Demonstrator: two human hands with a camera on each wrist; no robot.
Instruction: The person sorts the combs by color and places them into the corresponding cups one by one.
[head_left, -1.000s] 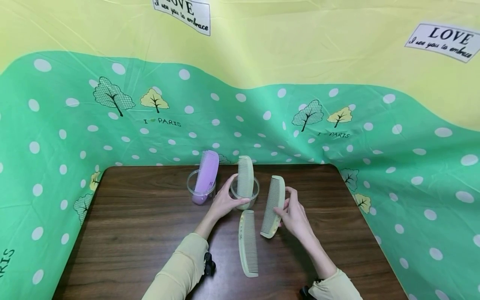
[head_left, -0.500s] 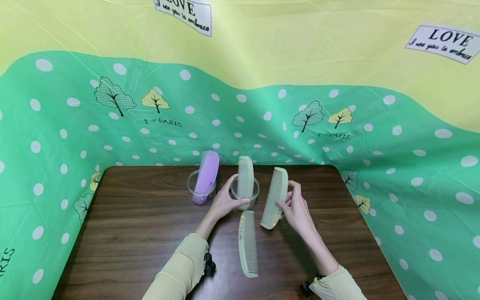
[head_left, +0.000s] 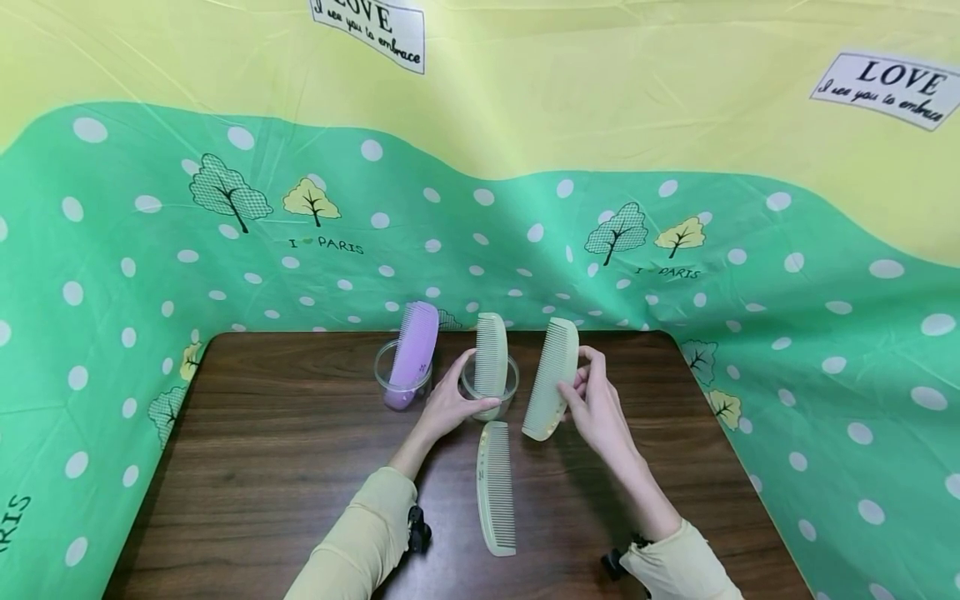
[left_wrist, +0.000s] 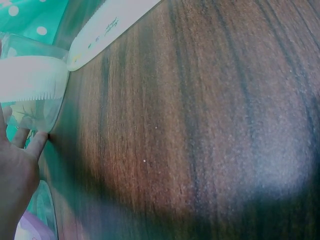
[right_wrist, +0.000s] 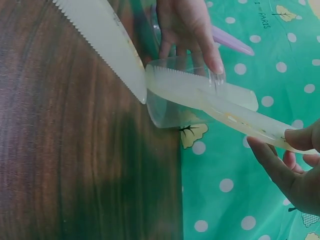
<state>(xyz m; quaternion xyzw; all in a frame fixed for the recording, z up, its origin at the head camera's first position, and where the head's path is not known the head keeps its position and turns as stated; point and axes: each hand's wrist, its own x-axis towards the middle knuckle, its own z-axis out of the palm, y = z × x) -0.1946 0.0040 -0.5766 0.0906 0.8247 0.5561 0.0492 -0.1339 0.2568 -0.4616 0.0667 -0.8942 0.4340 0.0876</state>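
My left hand point(head_left: 450, 406) grips a clear plastic cup point(head_left: 513, 387) at the back middle of the table, thumb across its front. A pale green comb point(head_left: 491, 354) stands inside, its upper part above the rim. To the right, my right hand point(head_left: 602, 410) pinches another pale green comb point(head_left: 552, 379) by its spine, raised and tilted, teeth facing left. In the right wrist view this held comb point(right_wrist: 250, 121) overlaps the upper part of the comb in the cup. A third pale green comb point(head_left: 495, 492) lies flat in front of the cup.
Left of my left hand, a second clear cup point(head_left: 382, 371) holds a leaning purple comb point(head_left: 415, 343). A green and yellow printed cloth point(head_left: 480, 225) hangs around the back and sides of the dark wooden table point(head_left: 285, 433).
My right hand has raised its comb and moved it away from me, toward the back of the table. My left hand stays on the cup.
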